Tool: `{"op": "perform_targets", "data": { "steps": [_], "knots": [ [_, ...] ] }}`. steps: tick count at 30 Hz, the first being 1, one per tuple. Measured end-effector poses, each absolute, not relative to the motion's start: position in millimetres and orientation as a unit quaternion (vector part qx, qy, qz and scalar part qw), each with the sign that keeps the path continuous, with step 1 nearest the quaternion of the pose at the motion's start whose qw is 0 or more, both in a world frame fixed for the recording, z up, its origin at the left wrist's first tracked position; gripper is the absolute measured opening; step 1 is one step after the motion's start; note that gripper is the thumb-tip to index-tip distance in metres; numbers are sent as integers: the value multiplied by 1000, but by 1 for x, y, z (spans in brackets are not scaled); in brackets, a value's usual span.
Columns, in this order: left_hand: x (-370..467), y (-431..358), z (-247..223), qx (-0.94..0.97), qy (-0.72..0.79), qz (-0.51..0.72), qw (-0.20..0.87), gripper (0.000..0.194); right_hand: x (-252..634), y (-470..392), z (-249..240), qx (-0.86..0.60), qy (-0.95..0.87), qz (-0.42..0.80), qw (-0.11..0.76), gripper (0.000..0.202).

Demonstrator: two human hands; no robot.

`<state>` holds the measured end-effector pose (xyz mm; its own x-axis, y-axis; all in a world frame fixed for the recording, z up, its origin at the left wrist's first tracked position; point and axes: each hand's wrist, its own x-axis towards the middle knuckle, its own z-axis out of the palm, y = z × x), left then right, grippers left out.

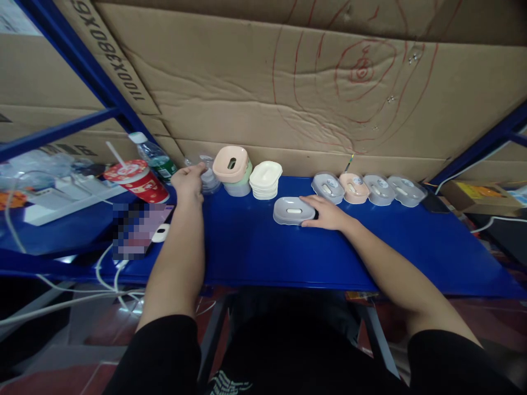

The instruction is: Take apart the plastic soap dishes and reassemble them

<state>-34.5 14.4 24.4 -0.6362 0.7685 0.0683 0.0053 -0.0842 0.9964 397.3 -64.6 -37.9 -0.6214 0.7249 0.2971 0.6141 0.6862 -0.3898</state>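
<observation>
My right hand (327, 213) grips the right end of a grey oval box (293, 210) that rests on the blue table, a white piece in its middle. My left hand (190, 178) is at the stack of clear plastic lids (209, 178) at the back left, its fingers closed; what they pinch is too small to make out. Just right of the lids stands a stack of boxes with a pink one (233, 163) on top. Beside it is a pile of cream-coloured pieces (265, 180). Several lidded boxes stand in a row at the back right, one of them pink (354, 188).
At the left are a red cup (142, 184) with a straw, a water bottle (155, 158), a phone (142, 230), a power strip (69, 200) and cables. Cardboard (247, 77) lines the back. A carton (480, 200) sits at the right.
</observation>
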Motion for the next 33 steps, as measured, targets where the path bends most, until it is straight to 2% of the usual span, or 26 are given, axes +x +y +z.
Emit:
{"op": "perform_targets", "data": {
  "steps": [7, 12, 16, 20, 21, 24, 26, 33],
  "knots": [
    [-27, 5, 37, 288, 543, 701, 360, 22, 398, -65, -38, -381, -890, 126, 217, 105],
    [-25, 5, 46, 284, 507, 755, 303, 27, 398, -65, -39, -378, -890, 124, 221, 107],
    [-21, -2, 60, 263, 437, 826, 241, 20, 398, -65, -39, -375, -890, 126, 226, 105],
    [-10, -17, 74, 299, 349, 834, 306, 16, 398, -66, -38, -368, -891, 126, 233, 105],
    [-4, -20, 74, 323, 331, 821, 335, 16, 398, -67, -37, -366, -891, 124, 238, 106],
    [21, -31, 68, 416, 293, 743, 434, 38, 396, -69, -34, -373, -882, 95, 272, 108],
    [42, -39, 59, 473, 292, 663, 501, 46, 394, -70, -33, -388, -868, 63, 303, 108],
    [94, -69, 36, 542, 341, 388, 663, 39, 397, -69, -35, -409, -835, 6, 369, 133]
  ]
}}
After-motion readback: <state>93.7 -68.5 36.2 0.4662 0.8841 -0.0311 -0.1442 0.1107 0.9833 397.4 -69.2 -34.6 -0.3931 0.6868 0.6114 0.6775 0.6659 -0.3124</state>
